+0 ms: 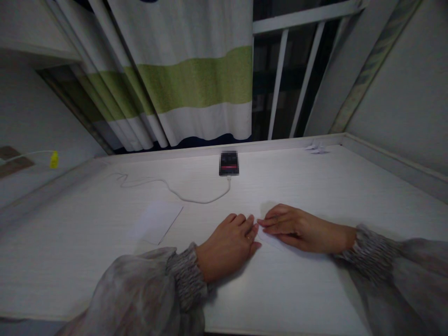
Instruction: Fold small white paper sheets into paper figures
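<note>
A small piece of white paper (269, 239) lies flat on the white tabletop, mostly hidden under my hands. My left hand (233, 242) rests at its left side, fingers bent together and pressed down at the paper's edge. A ring shows on one of those fingers. From the right, my right hand (296, 227) holds the paper with its fingers drawn together, the tips almost meeting the left fingertips. How the paper is folded beneath the fingers cannot be made out.
A white paper sheet (156, 221) lies left of my hands. Farther back sits a dark device (228, 163) with a white cable (196, 201) trailing left. Folded paper pieces (317, 148) stand at the back right. Behind the table hang a striped curtain (199, 84) and window bars (278, 84).
</note>
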A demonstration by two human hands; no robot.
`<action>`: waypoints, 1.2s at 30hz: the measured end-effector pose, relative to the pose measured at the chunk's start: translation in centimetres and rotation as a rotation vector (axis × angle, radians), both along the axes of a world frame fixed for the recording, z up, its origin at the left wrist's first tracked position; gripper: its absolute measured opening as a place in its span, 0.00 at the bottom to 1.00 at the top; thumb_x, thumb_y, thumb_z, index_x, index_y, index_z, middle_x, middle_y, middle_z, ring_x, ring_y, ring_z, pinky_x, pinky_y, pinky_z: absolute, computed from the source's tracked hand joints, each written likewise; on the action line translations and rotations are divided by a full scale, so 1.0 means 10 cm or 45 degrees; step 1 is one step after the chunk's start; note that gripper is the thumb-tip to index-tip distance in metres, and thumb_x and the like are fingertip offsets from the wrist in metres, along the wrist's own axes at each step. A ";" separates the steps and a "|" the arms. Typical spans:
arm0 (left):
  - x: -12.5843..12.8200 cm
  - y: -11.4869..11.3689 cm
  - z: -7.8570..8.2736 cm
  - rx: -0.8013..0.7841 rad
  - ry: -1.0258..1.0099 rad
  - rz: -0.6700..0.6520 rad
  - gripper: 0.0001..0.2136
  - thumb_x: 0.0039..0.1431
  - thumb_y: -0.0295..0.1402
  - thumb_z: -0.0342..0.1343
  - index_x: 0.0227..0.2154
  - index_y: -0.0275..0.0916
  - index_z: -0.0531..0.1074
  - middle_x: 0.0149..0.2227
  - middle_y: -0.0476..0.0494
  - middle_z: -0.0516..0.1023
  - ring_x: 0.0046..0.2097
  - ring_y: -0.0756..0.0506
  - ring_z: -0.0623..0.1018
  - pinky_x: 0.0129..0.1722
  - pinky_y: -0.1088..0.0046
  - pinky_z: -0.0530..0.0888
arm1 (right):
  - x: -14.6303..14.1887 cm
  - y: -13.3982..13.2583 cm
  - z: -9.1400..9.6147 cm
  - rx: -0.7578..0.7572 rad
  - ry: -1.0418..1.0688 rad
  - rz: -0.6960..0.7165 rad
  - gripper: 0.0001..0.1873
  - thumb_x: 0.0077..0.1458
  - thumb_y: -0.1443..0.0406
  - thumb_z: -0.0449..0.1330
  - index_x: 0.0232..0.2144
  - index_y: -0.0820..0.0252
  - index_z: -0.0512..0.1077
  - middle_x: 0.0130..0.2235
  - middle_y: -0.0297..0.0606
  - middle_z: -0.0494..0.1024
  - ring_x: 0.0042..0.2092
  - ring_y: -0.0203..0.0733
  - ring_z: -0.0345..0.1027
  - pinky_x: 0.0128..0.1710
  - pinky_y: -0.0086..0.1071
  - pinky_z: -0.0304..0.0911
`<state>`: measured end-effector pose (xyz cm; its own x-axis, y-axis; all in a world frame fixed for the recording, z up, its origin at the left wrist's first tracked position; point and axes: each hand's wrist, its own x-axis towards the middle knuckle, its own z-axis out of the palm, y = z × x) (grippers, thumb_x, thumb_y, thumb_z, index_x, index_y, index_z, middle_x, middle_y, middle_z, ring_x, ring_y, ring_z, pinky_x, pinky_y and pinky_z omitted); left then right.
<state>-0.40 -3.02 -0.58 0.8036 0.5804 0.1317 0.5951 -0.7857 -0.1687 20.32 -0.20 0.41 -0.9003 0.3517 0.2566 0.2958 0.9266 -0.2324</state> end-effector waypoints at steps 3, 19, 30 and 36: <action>0.00 -0.01 0.00 0.005 -0.005 -0.006 0.18 0.60 0.36 0.42 0.47 0.28 0.64 0.50 0.34 0.68 0.45 0.43 0.68 0.43 0.64 0.65 | 0.01 0.00 -0.01 -0.019 0.011 -0.010 0.14 0.54 0.72 0.50 0.41 0.65 0.72 0.43 0.43 0.75 0.46 0.40 0.64 0.48 0.37 0.61; 0.01 -0.03 0.00 0.026 -0.028 -0.005 0.18 0.60 0.34 0.41 0.47 0.25 0.64 0.49 0.31 0.69 0.45 0.43 0.68 0.44 0.64 0.64 | 0.00 -0.03 0.03 -0.027 -0.036 -0.030 0.14 0.54 0.72 0.50 0.42 0.63 0.70 0.44 0.44 0.73 0.49 0.43 0.60 0.50 0.42 0.55; -0.01 -0.06 0.01 -0.060 -0.087 0.043 0.20 0.58 0.37 0.41 0.48 0.27 0.61 0.47 0.34 0.68 0.46 0.43 0.66 0.47 0.63 0.62 | 0.02 -0.09 0.07 -0.050 -0.041 -0.030 0.16 0.55 0.70 0.49 0.46 0.62 0.67 0.45 0.45 0.72 0.51 0.43 0.59 0.51 0.44 0.53; 0.01 -0.03 0.06 -0.019 -0.016 0.024 0.19 0.59 0.38 0.42 0.45 0.27 0.65 0.45 0.35 0.69 0.45 0.42 0.67 0.48 0.62 0.61 | 0.03 -0.10 0.10 -0.022 -0.126 -0.037 0.15 0.57 0.69 0.47 0.45 0.61 0.68 0.48 0.43 0.72 0.54 0.44 0.56 0.53 0.46 0.48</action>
<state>-0.32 -3.35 -0.02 0.7908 0.5974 0.1331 0.6119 -0.7767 -0.1492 20.58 -1.16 1.44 -0.9101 0.3819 0.1608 0.3450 0.9133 -0.2164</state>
